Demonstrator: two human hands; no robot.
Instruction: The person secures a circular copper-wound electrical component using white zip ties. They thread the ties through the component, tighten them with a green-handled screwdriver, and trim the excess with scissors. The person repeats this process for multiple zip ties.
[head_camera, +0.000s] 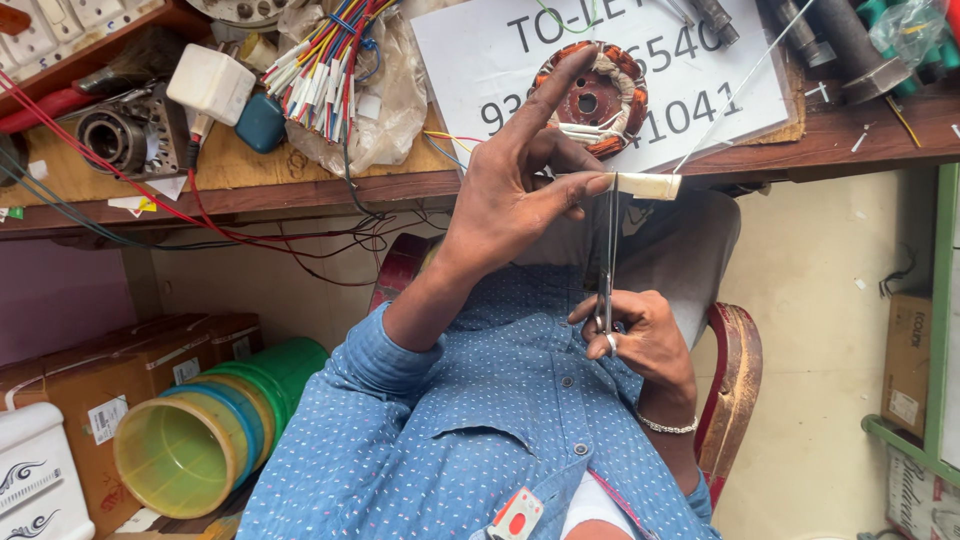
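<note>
**Currently: scissors meeting a pale sleeve below the bench edge**

Currently the pale sleeve piece (648, 186) is sitting just below the front edge of the bench (300, 185), over the person's lap. It is lying crosswise, a short cream tube. A thin pale wire (730, 95) is running from it up and right across the bench.

Left hand (525, 185) is pinching the sleeve's left end between thumb and a fingertip. Index finger is pointing straight up, other fingers curled loosely.

Right hand (640, 335) is gripping the scissors (608, 260), fingers closed through the handles. Blades are pointing up and nearly together, tips touching the sleeve at its left end. Cannot tell whether the blades are biting into it.

Further out:
- Wound copper stator (590, 100) is lying on a white printed sheet (700, 80) near the bench's front edge, right behind the raised finger.
- Bundle of coloured wires (325, 65) is lying toward the back, left of the sheet, on crumpled plastic.
- White plug block (208, 85) and a metal bearing housing (115, 135) are sitting at the left end.
- Red and black leads are hanging off the front edge.
- Nested plastic tubs (200, 440) and cardboard boxes (90, 385) are sitting under the bench, left side.
</note>
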